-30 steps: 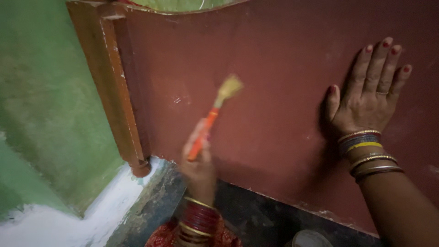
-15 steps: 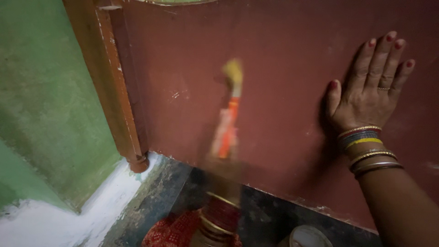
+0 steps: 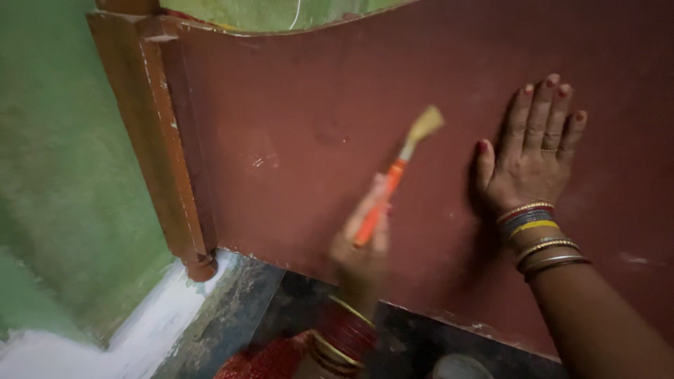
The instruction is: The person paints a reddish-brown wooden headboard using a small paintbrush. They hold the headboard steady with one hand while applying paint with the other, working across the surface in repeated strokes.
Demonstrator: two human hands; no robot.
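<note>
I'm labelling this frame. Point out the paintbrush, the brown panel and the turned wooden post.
paintbrush (image 3: pixel 394 175), head view, orange handle
brown panel (image 3: pixel 295 126), head view, bare face
turned wooden post (image 3: pixel 158 140), head view, shaft

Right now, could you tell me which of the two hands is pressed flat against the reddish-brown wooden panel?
The right hand, open with fingers spread on the reddish-brown wooden panel. The left hand instead grips an orange-handled paintbrush.

left hand (image 3: pixel 361 245): motion-blurred | round container (image 3: pixel 460 366): cut by bottom edge | board (image 3: pixel 295 140): right side cropped
</note>
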